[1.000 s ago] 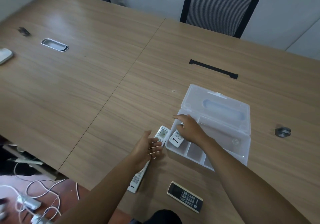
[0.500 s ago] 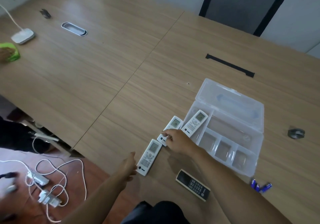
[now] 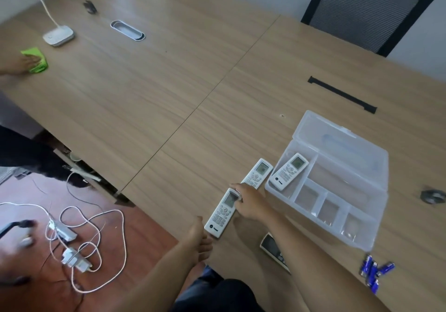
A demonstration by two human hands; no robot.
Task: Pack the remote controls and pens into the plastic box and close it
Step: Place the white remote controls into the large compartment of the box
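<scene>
The clear plastic box (image 3: 362, 234) lies open near the table's right front, its lid (image 3: 337, 133) folded back. One white remote (image 3: 288, 171) lies in its long left compartment. A second white remote (image 3: 257, 173) lies on the table just left of the box, and a third (image 3: 222, 214) lies nearer to me. My right hand (image 3: 249, 203) curls over the second remote's near end, touching the third one's top. My left hand (image 3: 199, 237) hangs at the table edge by the third remote, holding nothing. A dark remote (image 3: 272, 250) shows partly under my right forearm. Small blue cylinders (image 3: 374, 273) lie front right.
Another person's hand presses a green cloth (image 3: 36, 60) at the far left, beside a white lamp base (image 3: 58, 36). A cable grommet (image 3: 128, 30), a black strip (image 3: 342, 94) and a metal ring (image 3: 433, 196) sit on the table. A black chair (image 3: 369, 10) stands behind. Cables (image 3: 72, 239) lie on the floor.
My right hand left the box, where a remote now lies, and went to the remote beside it. My left hand drew back to the table edge. The view swung left.
</scene>
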